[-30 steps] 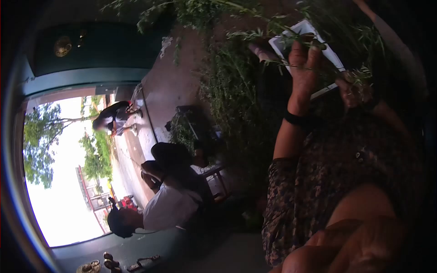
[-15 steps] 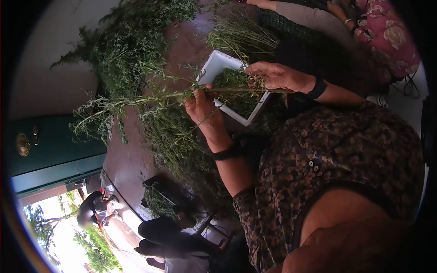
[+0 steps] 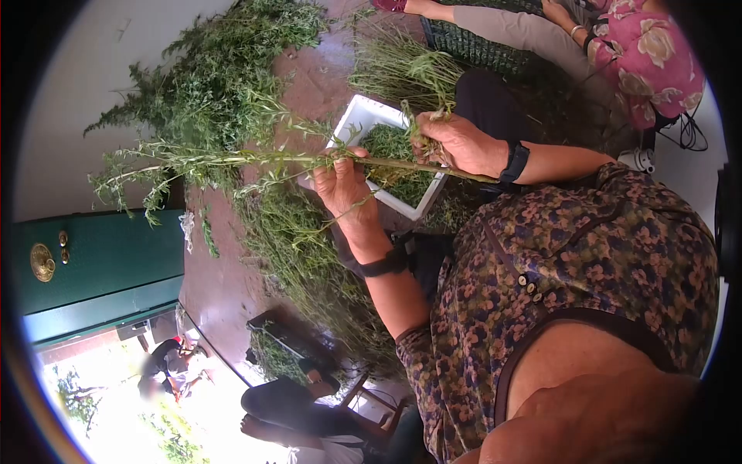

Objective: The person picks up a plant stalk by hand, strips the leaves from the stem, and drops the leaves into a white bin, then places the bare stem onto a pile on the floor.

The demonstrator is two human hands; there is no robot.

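Observation:
My left hand [image 3: 342,185] is closed around a long leafy stalk [image 3: 224,159], fingers and thumb pinching it. The leafy end reaches out to the left, and the bare lower stem runs under my right hand toward my body. My right hand [image 3: 464,145] is curled closed on a bunch of leaves [image 3: 440,116], which stick out past the fingers; whether it also grips the stem is hidden. Below both hands stands a white box [image 3: 355,116] holding loose green leaves [image 3: 390,147].
Heaps of leafy stalks [image 3: 216,93] lie on the brown floor [image 3: 309,77]. More cut stalks [image 3: 402,69] lie beyond the box. A person in a pink flowered top [image 3: 649,62] sits at upper right. Another seated person's dark-clad leg [image 3: 294,406] is below, near a black tray [image 3: 270,340]. A green door [image 3: 108,247] stands left.
My right hand has curled more tightly, with a bigger bunch of leaves showing at its fingers. The stalk's leafy end has shifted left. The view has moved a little and brightened.

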